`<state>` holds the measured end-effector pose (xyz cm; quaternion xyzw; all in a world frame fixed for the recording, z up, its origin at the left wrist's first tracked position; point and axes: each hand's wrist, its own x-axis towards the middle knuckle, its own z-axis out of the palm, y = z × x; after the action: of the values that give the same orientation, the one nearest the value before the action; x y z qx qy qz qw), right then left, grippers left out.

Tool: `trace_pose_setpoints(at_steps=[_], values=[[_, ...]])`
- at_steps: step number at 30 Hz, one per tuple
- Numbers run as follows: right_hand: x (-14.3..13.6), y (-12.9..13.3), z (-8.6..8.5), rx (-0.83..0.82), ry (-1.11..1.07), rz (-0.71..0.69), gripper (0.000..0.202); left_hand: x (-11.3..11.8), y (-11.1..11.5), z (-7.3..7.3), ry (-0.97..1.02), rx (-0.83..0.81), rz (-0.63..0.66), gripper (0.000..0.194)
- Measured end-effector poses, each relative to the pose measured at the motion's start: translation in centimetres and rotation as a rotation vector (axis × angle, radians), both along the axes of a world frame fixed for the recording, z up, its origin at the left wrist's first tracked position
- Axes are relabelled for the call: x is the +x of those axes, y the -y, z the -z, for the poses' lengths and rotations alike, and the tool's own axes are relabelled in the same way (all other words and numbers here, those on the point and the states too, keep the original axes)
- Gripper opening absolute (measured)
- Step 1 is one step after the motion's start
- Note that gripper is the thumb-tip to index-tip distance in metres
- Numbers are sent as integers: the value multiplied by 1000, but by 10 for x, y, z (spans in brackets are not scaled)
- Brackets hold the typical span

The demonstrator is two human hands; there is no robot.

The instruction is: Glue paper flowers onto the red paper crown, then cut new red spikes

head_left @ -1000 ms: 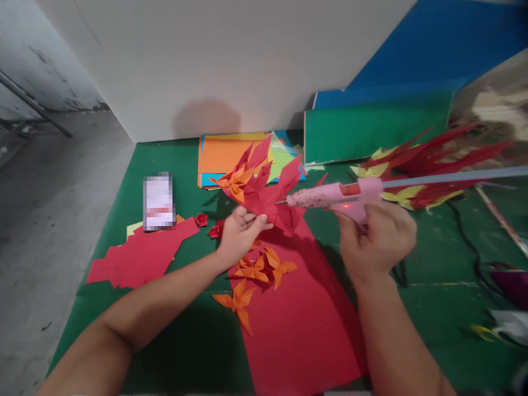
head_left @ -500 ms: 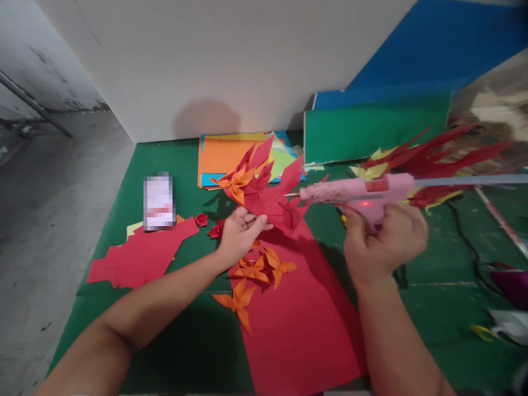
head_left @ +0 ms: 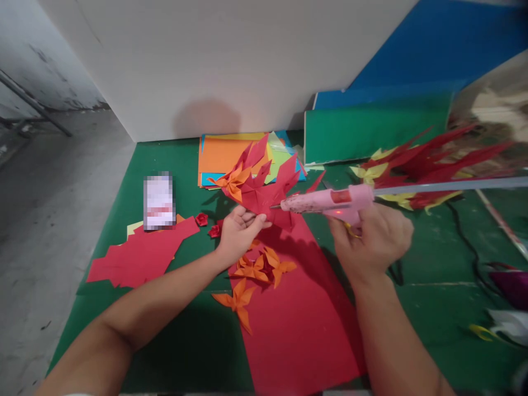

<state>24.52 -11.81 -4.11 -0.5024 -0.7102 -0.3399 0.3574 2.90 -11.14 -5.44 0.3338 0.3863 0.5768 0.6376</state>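
My left hand pinches the lower edge of a red folded-paper piece, thumb on top, holding it above the table. An orange paper flower sits on that piece's left end. In my right hand is a pink hot glue gun with its light glowing and a long glue stick out the back. Its metal nozzle is over the middle of the red piece; whether it touches cannot be made out. Below lie several orange paper flowers on a large red sheet.
Small red paper roses and cut red paper lie left, beside a blurred phone-like object. Coloured sheets are stacked behind. A red and yellow paper piece and a dark cable are on the right of the green table.
My right hand has brought the glue gun left and slightly down, so its nozzle is now over the middle of the red piece. The left hand has barely shifted.
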Motion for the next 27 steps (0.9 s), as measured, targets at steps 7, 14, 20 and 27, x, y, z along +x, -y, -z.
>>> trace_pose_setpoints(at_steps=[7, 14, 20, 27], values=[[5, 0, 1, 26, -69, 56, 20, 0, 0, 0, -13, -1, 0, 48], [9, 5, 1, -194, -300, 113, 36, -1, 1, -3, -24, -16, -5, 49], [4, -3, 0, -199, -402, 120, 44, -2, -1, -4, 29, -28, -73, 48], [-1, -5, 4, -384, -620, 86, 44, -9, -12, -1, 77, 49, -215, 43]])
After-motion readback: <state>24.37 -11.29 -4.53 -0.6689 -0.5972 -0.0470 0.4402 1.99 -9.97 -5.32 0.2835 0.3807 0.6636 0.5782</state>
